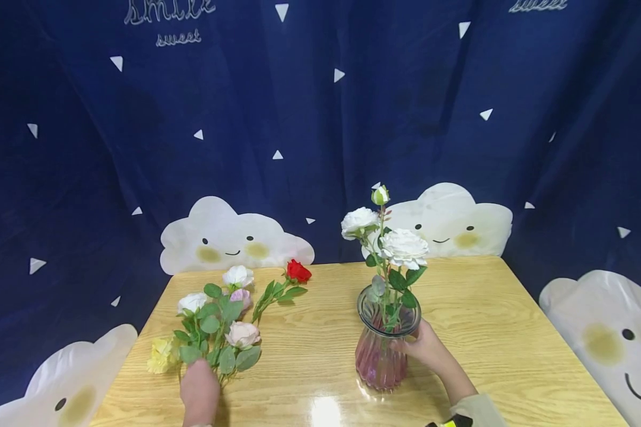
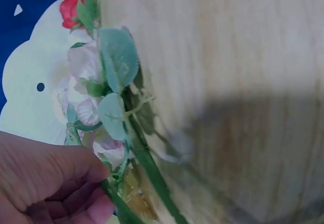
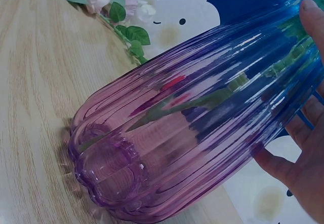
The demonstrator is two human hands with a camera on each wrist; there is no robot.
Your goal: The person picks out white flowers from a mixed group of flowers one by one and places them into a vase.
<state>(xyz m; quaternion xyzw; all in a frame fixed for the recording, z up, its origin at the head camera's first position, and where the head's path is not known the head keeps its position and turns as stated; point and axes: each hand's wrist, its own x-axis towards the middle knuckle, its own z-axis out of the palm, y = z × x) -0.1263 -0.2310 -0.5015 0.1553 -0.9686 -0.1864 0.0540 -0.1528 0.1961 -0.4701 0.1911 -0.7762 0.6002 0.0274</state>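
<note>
At the table's left, my left hand [image 1: 200,388] pinches a green flower stem [image 2: 121,203] between thumb and finger. Around it lie artificial flowers: a yellow flower [image 1: 162,354], a pale pink rose [image 1: 243,335], a lilac rose [image 1: 241,298] and white blooms [image 1: 238,276]. Which bloom the pinched stem belongs to, I cannot tell. My right hand [image 1: 423,346] grips the right side of a ribbed glass vase [image 1: 381,365], pink toward its base and bluish at the rim. In the vase stand white flowers [image 1: 404,248] with a white bud [image 1: 380,195] above them.
A red rose [image 1: 298,271] lies on the wooden table [image 1: 310,332], beyond the bunch at the left. Behind the table hangs a dark blue curtain [image 1: 299,107] printed with smiling clouds and small white triangles. A black and yellow object [image 1: 454,421] shows near the right sleeve.
</note>
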